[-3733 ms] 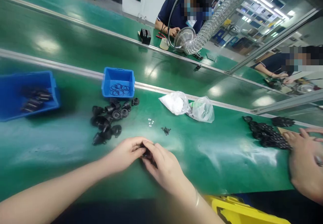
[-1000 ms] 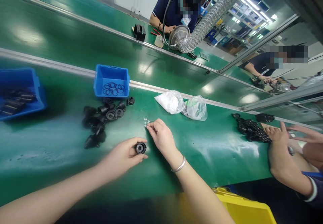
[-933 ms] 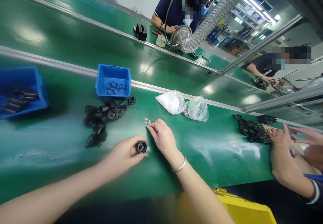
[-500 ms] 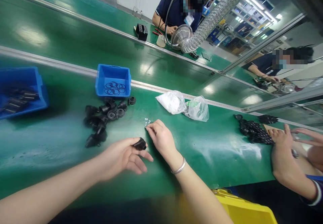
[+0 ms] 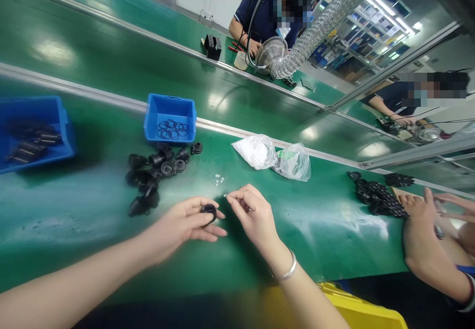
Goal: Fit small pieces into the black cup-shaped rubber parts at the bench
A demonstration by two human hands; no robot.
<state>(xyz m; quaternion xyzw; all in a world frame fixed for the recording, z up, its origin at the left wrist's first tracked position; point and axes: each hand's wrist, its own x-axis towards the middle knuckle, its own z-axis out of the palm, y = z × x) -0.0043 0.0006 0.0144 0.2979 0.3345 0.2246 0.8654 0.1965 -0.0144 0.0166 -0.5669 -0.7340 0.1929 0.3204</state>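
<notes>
My left hand (image 5: 191, 218) grips a round black plastic part (image 5: 210, 212), its hollow open end turned up toward me. Close by on the right, my right hand (image 5: 252, 209) pinches a tiny whitish piece (image 5: 225, 195) between thumb and forefinger. Several similar small clear-white pieces (image 5: 218, 179) lie loose on the green table just beyond both hands. To the left of them sits a heap of black plastic parts (image 5: 148, 175), some cup-shaped and some ringed.
A blue bin (image 5: 169, 117) with black rubber rings stands behind the heap. Another blue bin (image 5: 67, 126) with dark parts is far left. Two plastic bags (image 5: 256, 151) lie at the table's back rail. At right, a co-worker's hands (image 5: 419, 205) are beside black parts (image 5: 378, 198). A yellow crate (image 5: 363, 311) is below.
My right hand has drawn back from the small pieces toward the right, with one in its fingertips. My left hand has turned the black part so its hollow end shows.
</notes>
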